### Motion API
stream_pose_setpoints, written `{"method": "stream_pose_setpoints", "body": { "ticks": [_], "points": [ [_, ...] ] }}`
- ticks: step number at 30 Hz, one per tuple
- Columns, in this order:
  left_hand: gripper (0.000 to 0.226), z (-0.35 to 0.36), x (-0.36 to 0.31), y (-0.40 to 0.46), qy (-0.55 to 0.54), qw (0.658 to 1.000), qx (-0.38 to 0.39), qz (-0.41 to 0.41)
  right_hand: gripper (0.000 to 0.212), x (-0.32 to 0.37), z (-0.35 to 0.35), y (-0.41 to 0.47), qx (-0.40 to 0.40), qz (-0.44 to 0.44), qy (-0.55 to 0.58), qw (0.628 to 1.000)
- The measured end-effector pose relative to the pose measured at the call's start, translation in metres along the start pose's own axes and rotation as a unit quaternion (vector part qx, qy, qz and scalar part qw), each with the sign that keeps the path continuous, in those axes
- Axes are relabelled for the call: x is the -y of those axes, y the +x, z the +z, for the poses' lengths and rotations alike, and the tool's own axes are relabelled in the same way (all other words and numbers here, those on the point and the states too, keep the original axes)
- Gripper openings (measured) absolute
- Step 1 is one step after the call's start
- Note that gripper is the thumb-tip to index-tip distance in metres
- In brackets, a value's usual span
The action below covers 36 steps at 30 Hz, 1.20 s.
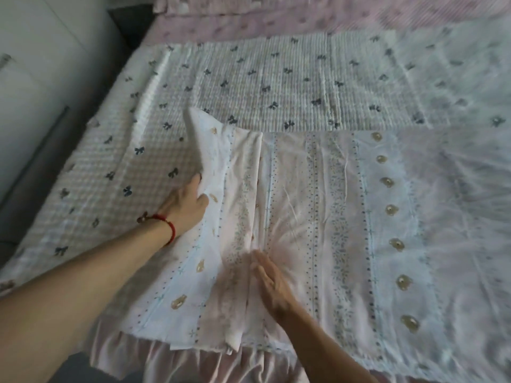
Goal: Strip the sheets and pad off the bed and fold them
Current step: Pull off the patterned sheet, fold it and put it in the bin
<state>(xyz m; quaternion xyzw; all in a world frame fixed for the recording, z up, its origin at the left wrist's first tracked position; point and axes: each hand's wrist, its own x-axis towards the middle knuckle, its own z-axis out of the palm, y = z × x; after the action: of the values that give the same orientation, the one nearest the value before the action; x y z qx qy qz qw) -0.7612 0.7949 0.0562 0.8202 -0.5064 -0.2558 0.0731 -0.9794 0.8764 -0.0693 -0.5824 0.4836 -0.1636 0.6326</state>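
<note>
- Head view: a pale striped sheet, printed with dotted lines, leafy bands and tan motifs, lies spread across the near part of the bed.
- Under it and beyond it lies a checked pad with small dark bows, covering the bed out to its left edge.
- The left hand reaches in from the lower left and grips the sheet's left edge; its fingers are curled into the cloth, and that edge stands lifted and folded inward over the pad.
- A red cord bracelet sits on the left wrist.
- The right hand lies flat on the sheet near its middle fold, fingers straight and together, pressing the cloth down and grasping nothing.
- A pink ruffled skirt hangs along the bed's near edge, below the sheet.
- Pink patterned bedding lies at the far side, past the pad.
- The right part of the frame is blurred.
</note>
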Motion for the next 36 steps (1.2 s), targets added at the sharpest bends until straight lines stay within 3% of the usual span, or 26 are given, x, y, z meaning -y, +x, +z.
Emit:
{"method": "stream_pose_setpoints", "body": {
  "ticks": [4,8,10,13,16,18,20,24,26,29,33,36],
  "points": [
    [0.054,0.018,-0.090,-0.035,0.016,0.997,0.014,0.071,0.040,0.025,-0.066,-0.030,-0.028,0.082,0.165,0.983],
    [0.053,0.061,-0.166,-0.052,-0.073,0.993,0.042,0.081,0.048,0.031,-0.135,-0.056,-0.060,0.106,0.254,0.960],
    [0.054,0.093,-0.190,-0.055,-0.122,0.987,0.075,0.079,0.055,0.020,-0.165,-0.064,-0.081,0.140,0.243,0.956],
    [0.051,0.140,-0.172,-0.061,-0.022,0.994,0.085,0.071,0.066,-0.017,-0.188,-0.065,-0.095,0.200,0.065,0.973],
    [0.057,0.171,-0.125,-0.069,0.137,0.984,0.110,-0.017,0.036,-0.051,-0.196,-0.063,-0.061,0.202,-0.072,0.975],
    [0.060,0.177,-0.095,-0.070,0.121,0.984,0.100,-0.079,0.029,-0.049,-0.198,-0.060,-0.039,0.180,-0.096,0.978],
    [0.066,0.177,-0.075,-0.070,0.065,0.989,0.098,-0.086,0.033,-0.041,-0.202,-0.053,-0.033,0.180,-0.125,0.975],
    [0.075,0.174,-0.073,-0.049,0.063,0.994,0.078,-0.043,0.026,-0.012,-0.214,-0.004,-0.153,0.145,-0.190,0.959],
    [0.075,0.173,-0.088,-0.019,0.091,0.994,0.063,0.001,0.044,0.009,-0.218,0.034,-0.213,0.059,-0.261,0.940],
    [0.074,0.170,-0.111,0.032,0.128,0.989,0.033,0.067,0.074,0.034,-0.223,0.100,-0.164,-0.040,-0.387,0.907],
    [0.067,0.155,-0.142,0.108,0.168,0.981,0.033,0.095,0.078,0.022,-0.259,0.195,-0.110,-0.075,-0.488,0.863],
    [0.063,0.144,-0.157,0.169,0.190,0.977,0.036,0.090,0.080,-0.001,-0.283,0.221,-0.145,-0.072,-0.510,0.845]
  ]
}}
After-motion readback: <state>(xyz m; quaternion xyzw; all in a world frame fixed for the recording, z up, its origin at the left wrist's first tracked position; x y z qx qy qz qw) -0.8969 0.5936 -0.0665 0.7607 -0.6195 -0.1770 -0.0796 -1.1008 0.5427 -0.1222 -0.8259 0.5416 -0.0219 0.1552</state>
